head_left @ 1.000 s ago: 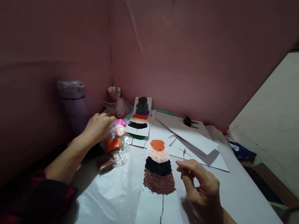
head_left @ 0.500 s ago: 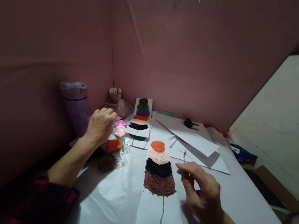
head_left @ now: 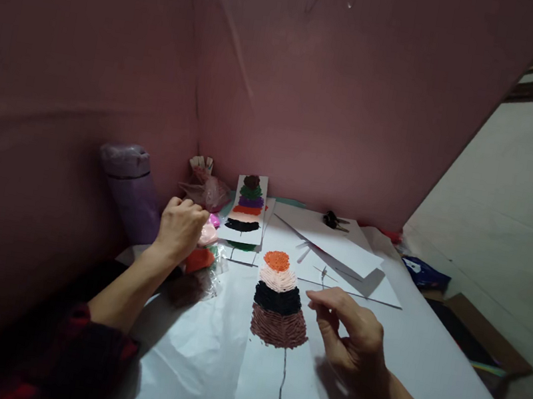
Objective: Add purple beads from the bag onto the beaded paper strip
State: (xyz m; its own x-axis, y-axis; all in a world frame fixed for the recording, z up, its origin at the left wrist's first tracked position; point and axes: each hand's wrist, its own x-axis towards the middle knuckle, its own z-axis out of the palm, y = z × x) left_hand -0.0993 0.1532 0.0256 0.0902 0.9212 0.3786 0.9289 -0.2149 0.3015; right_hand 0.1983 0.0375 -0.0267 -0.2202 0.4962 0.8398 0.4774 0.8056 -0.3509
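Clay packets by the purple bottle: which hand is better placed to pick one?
Left, probably. The left hand is already on the clay packets; the right hand is beside the layered clay piece, across the paper from them.

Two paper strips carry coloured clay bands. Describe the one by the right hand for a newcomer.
From the corner of the pink backdrop, come forward over the white table to the right hand. Just left of its fingers lies the near strip. Unlike the far strip, it has four bands, orange on top and brown lowest, above a dark line.
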